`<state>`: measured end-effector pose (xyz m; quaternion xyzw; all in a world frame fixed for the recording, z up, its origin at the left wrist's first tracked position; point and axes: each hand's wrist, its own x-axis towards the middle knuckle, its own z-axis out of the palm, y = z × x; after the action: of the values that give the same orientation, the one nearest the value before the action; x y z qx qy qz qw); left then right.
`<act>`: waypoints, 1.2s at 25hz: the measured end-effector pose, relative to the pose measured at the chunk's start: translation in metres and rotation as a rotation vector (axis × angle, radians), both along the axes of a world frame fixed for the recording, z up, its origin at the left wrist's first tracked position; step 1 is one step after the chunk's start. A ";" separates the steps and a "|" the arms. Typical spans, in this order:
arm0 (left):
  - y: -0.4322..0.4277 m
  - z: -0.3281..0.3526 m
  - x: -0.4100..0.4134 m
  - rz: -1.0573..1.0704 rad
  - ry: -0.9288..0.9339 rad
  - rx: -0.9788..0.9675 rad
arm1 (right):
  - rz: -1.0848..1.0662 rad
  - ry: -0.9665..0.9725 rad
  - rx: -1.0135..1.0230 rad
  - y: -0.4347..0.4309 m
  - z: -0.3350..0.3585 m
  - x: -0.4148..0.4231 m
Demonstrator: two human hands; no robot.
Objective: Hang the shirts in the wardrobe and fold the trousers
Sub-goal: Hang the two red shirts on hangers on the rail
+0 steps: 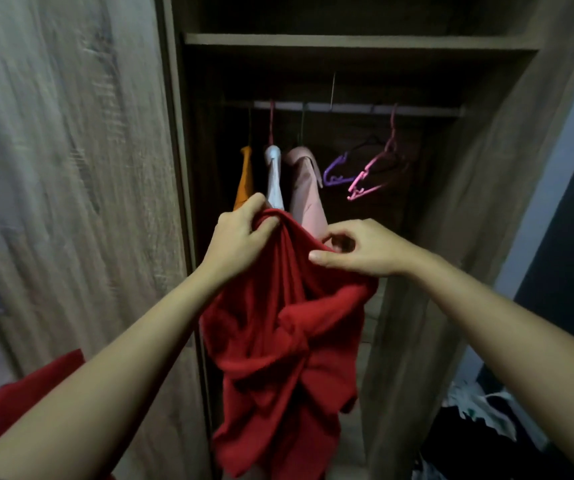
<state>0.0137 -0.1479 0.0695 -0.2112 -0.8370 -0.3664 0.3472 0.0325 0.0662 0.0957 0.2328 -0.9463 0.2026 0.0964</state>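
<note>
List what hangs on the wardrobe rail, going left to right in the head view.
orange garment → white garment → pink garment → purple hanger → pink hanger, the last two empty.

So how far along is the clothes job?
Three garments, orange, white and pink, already hang on the rail. Left hand and right hand grip a red garment, not yet on a hanger. Empty hangers wait; a clothes pile remains.
</note>
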 end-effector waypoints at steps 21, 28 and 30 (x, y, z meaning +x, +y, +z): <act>-0.067 -0.050 -0.038 0.029 -0.416 -0.516 | -0.417 0.101 0.146 0.041 -0.014 -0.012; -0.038 -0.033 -0.030 0.120 -0.292 -0.228 | -0.568 0.068 0.081 0.063 -0.026 -0.009; -0.033 -0.036 -0.026 0.106 -0.279 -0.120 | -0.468 -0.023 0.066 0.064 -0.033 -0.006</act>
<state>-0.0128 -0.1813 0.0334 -0.1340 -0.9075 -0.3226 0.2331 0.0264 0.1304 0.0626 0.0078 -0.9816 0.1463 0.1221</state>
